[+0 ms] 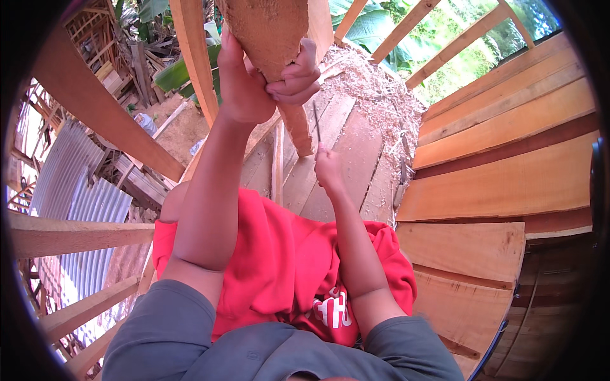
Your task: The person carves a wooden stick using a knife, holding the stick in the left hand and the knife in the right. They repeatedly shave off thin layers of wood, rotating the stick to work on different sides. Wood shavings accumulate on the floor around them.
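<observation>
My left hand (pixel 264 82) is raised high and wrapped round a thick wooden board (pixel 267 28), close to the end that faces me. Below the hand, a narrower length of wood (pixel 297 130) slants down to the floor; whether it is part of the same board is hidden. Lower and to the right, my right hand (pixel 328 168) is closed round a long, thin, dark tool (pixel 318 124) that points up and away. It looks like a blade seen edge-on, and it stands apart from the board.
Plank flooring (pixel 340 159) lies ahead, with wood shavings (pixel 381 89) heaped at its far end. Wide boards (pixel 502 178) wall the right side. Wooden posts and rails (pixel 82 235) frame the left, with corrugated metal sheets (pixel 82 197) beyond. Red cloth (pixel 273 254) covers my lap.
</observation>
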Available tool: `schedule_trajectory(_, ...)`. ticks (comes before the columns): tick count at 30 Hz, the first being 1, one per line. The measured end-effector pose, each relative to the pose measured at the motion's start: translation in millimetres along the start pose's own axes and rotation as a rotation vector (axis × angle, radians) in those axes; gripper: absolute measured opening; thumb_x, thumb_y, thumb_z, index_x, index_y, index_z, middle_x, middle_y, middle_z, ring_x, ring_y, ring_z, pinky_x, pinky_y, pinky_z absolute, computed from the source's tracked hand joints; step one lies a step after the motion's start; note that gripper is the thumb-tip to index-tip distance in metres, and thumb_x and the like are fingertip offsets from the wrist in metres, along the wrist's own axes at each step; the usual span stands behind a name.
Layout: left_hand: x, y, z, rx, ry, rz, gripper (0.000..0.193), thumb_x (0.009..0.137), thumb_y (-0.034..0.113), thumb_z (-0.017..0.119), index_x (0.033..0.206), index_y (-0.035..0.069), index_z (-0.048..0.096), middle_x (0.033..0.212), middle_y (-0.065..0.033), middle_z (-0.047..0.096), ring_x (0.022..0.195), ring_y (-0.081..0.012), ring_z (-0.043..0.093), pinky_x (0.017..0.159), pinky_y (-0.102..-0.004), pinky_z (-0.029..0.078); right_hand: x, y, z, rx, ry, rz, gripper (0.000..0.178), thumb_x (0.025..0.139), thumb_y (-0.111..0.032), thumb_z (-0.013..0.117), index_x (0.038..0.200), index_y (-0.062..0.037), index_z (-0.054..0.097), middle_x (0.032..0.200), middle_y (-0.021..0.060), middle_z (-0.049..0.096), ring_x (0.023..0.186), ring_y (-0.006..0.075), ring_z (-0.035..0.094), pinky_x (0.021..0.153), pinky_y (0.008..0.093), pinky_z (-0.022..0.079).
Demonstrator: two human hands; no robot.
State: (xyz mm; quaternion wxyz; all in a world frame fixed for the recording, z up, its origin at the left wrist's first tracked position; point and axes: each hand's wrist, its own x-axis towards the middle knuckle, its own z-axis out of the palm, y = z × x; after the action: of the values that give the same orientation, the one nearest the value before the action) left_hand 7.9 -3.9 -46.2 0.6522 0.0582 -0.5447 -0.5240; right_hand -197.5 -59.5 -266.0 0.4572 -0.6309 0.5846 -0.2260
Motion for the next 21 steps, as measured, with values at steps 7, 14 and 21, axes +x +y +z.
schedule_trajectory(7, 6.4, -3.8, 1.3, -0.021, -0.075, -0.024, 0.079, 0.072, 0.091, 0.032, 0.069, 0.012, 0.036, 0.05, 0.0089, 0.026, 0.042, -0.0038, 0.02, 0.043, -0.0214, 0.02, 5.1, 53.0, 23.0, -0.379, 0.188, -0.181, 0.042, 0.102, -0.031, 0.036, 0.078, 0.0012, 0.049, 0.057, 0.0076, 0.043, 0.053, 0.0181, 0.046, 0.053, 0.0374, 0.04)
schedule_trajectory(14, 6.2, -11.6, -0.4, -0.096, -0.035, -0.007, 0.08, 0.069, 0.093, 0.03, 0.069, 0.013, 0.034, 0.051, 0.0097, 0.026, 0.043, -0.0038, 0.017, 0.044, -0.0209, 0.017, -0.2, 51.0, 19.6, -0.156, 0.096, -0.078, 0.048, 0.101, -0.034, 0.038, 0.076, 0.0044, 0.053, 0.067, 0.0194, 0.057, 0.065, 0.0283, 0.056, 0.063, 0.0406, 0.043)
schedule_trajectory(21, -5.4, -8.6, -9.5, -0.098, -0.023, -0.022, 0.081, 0.067, 0.094, 0.031, 0.07, 0.013, 0.034, 0.05, 0.0101, 0.026, 0.043, -0.0042, 0.018, 0.044, -0.0211, 0.018, -19.0, 1.7, 7.7, 0.114, 0.201, -0.152, 0.049, 0.101, -0.038, 0.038, 0.078, 0.0023, 0.053, 0.061, 0.0148, 0.053, 0.058, 0.023, 0.054, 0.06, 0.0375, 0.044)
